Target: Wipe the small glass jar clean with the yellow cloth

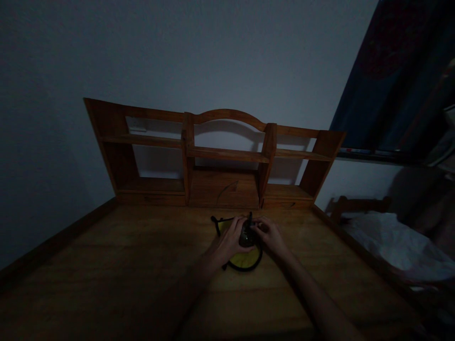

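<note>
My left hand [232,238] is wrapped round the left side of a small dark, shiny, rounded object [246,237]. At its upper right, my right hand [269,233] pinches a dark part of it close to a short black upright piece [250,218]. The dim light hides the object's exact kind. Beneath both hands lies a yellow flat piece [245,259] with a thick black rim, resting on the wooden desk [159,270]. A black end of that rim sticks out to the left of my left hand.
A wooden shelf unit [227,154] with several compartments stands along the back of the desk, against the wall. Raised wooden edges run down both sides. On the right are a white plastic-like sheet or bag [394,241] and a dark blue curtain [384,85].
</note>
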Tool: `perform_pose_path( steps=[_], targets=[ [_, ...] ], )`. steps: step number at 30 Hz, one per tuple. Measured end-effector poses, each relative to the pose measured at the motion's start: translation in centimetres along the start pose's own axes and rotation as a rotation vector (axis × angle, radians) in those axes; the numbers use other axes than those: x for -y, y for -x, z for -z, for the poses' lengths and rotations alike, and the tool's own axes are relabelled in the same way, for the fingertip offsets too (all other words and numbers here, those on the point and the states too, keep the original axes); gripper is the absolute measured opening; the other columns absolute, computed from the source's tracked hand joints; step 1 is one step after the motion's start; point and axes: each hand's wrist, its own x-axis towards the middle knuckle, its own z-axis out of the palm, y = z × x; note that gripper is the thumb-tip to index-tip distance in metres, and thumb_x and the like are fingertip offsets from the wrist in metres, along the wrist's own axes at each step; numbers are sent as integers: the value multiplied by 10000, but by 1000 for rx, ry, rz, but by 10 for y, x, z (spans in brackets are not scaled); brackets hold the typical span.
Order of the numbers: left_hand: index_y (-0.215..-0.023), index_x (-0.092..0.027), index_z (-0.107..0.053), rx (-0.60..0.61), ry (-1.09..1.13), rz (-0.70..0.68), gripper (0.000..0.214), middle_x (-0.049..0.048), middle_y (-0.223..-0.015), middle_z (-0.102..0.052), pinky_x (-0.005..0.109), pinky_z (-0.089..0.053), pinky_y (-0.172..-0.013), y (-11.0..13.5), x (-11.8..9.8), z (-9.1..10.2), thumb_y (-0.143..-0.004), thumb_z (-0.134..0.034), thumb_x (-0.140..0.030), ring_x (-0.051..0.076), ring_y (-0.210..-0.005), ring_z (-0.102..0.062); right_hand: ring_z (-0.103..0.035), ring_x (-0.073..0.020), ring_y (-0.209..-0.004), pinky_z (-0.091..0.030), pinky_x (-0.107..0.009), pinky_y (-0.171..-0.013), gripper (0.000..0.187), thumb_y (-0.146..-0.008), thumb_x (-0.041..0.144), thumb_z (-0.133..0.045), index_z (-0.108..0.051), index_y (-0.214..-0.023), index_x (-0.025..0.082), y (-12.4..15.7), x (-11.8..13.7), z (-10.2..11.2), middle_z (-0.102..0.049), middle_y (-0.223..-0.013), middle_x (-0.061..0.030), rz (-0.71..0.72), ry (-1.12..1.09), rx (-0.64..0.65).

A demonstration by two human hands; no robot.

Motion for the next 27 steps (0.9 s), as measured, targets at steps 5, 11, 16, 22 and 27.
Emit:
perform_pose_path(
  steps=[5,11,16,22,27],
  targets=[
    [-1335,-256,-345,22,-16,-49,875,80,-1299,-457,402,-470,-995,0,-1,2,-609,-833,-307,265,-1176,-537,-593,-186,-855,-472,-294,-759,153,-873,242,-565,-685,-961,206,2,11,1,-599,-903,-45,81,37,-22],
    [-1333,-259,-347,4,-24,-36,868,73,-1299,-462,407,-477,-987,0,-2,2,-615,-825,-355,271,-1167,-548,-590,-188,-820,-453,-293,-733,142,-894,235,-544,-682,-882,203,3,19,0,-593,-857,-41,96,103,-50],
    [-1342,-262,-339,8,-14,-30,873,80,-1306,-455,420,-477,-987,0,-3,2,-619,-819,-356,278,-1160,-553,-590,-183,-789,-453,-286,-707,160,-909,224,-513,-665,-861,208,5,23,1,-592,-846,-37,107,133,-63],
    [-1336,-264,-354,14,-1,-20,863,90,-1298,-448,436,-484,-974,0,-1,2,-615,-817,-365,286,-1163,-549,-596,-199,-836,-475,-309,-758,175,-928,244,-485,-658,-913,216,8,24,0,-597,-894,-57,139,158,-58],
    [-1359,-258,-326,30,-34,-38,896,90,-1315,-435,425,-474,-993,1,1,0,-616,-818,-357,286,-1184,-537,-598,-201,-873,-486,-320,-801,172,-933,261,-495,-653,-990,223,8,20,-2,-587,-947,-64,148,166,-50]
  ],
)
